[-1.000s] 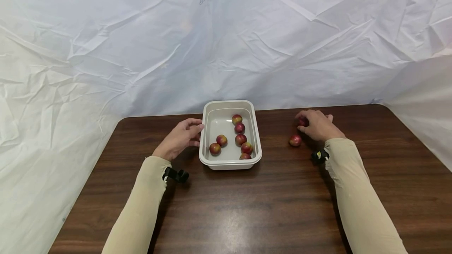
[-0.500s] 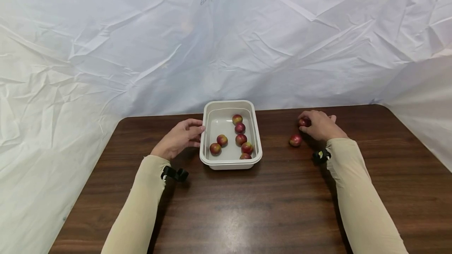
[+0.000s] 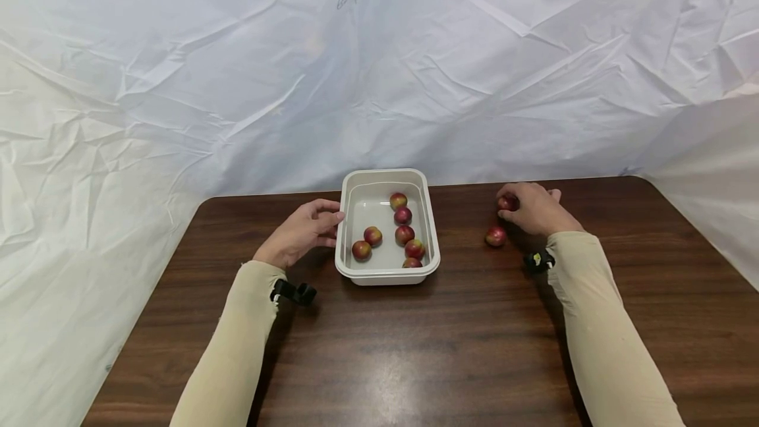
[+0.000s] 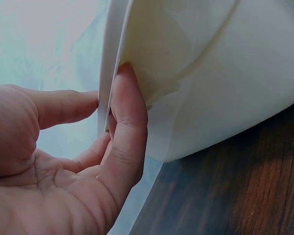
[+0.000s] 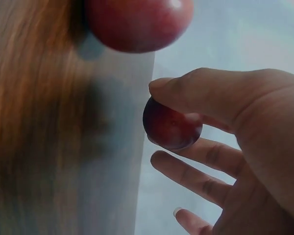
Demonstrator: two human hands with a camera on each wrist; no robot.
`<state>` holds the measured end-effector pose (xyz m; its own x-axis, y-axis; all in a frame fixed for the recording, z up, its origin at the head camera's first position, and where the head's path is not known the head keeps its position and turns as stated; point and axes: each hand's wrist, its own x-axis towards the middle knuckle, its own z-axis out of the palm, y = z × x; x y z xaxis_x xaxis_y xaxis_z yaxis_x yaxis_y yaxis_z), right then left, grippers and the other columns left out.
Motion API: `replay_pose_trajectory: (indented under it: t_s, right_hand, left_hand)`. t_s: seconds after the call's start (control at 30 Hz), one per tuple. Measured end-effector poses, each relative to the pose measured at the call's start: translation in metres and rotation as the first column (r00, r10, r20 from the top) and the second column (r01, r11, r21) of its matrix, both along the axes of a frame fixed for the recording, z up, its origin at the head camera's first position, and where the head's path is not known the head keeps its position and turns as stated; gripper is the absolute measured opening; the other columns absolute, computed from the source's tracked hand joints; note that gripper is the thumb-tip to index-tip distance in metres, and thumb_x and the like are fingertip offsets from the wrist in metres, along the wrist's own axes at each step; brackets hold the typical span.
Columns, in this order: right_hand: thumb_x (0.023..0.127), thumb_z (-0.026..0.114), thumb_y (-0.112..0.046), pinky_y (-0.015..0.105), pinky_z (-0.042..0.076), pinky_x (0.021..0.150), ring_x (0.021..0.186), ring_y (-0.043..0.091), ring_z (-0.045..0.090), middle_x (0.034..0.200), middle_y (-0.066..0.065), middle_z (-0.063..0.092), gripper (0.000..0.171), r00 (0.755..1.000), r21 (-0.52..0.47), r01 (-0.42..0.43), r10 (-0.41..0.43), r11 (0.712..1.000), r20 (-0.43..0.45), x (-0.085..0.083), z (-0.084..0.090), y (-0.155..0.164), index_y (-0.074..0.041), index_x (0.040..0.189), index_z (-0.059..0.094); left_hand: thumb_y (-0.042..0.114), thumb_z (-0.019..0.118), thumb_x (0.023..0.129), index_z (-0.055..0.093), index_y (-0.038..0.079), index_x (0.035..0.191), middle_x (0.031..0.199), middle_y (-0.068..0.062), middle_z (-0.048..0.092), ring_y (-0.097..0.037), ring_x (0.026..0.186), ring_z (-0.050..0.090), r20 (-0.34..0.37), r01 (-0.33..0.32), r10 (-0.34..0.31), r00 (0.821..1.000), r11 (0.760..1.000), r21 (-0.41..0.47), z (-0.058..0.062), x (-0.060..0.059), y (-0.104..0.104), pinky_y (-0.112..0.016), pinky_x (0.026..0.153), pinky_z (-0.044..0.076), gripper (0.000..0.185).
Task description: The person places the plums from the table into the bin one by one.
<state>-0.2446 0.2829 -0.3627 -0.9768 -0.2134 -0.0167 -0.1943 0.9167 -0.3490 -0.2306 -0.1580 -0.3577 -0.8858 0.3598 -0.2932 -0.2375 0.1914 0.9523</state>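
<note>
My left hand (image 3: 298,232) pinches the left rim of a white plastic tub (image 3: 387,275). In the left wrist view the thumb lies on the rim's outer side and the index finger (image 4: 129,112) curls beneath it. Several red and yellow plums (image 3: 404,235) lie inside the tub, mostly along its right side. On the right of the table, my right hand (image 3: 536,208) holds a dark red plum (image 5: 172,125) between thumb and fingers, the lower fingers spread apart. A second plum (image 3: 495,236) rests on the table just in front of that hand.
The dark wooden table (image 3: 379,348) has its far edge close behind the tub. White creased sheeting (image 3: 379,84) hangs behind the table and along both sides. Each wrist wears a black camera strap (image 3: 293,293).
My right hand and its plum shifted slightly right, then back left and a little away from me. The left hand, the tub and the other plums have stayed in place.
</note>
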Motion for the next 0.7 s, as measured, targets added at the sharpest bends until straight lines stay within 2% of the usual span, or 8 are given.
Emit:
replay_pose_trajectory:
  t_s: [0.43,0.7]
  right_hand:
    - [0.095,0.071,-0.017,0.045,0.025,0.078,0.102,0.031,0.06,0.103,0.008,0.068,0.024,0.996,0.013,-0.07,0.07,0.997,-0.056,0.005,0.015,-0.015,-0.007,0.117,0.068]
    - [0.095,0.072,-0.016,0.048,0.036,0.08,0.102,0.031,0.059,0.103,0.009,0.065,0.023,0.987,0.029,-0.124,0.126,0.992,-0.101,0.008,0.022,-0.023,-0.007,0.115,0.067]
  left_hand:
    - [0.02,0.054,0.108,0.04,0.0,0.146,0.134,-0.024,0.056,-0.018,0.101,0.064,-0.014,0.0,-0.001,1.0,1.0,-0.014,0.0,0.0,0.0,-0.029,0.081,0.06,0.045]
    - [0.02,0.054,0.107,0.041,0.0,0.145,0.132,-0.025,0.059,-0.017,0.099,0.064,-0.025,-0.002,0.001,1.0,1.0,-0.027,0.0,0.001,0.0,-0.028,0.08,0.06,0.044]
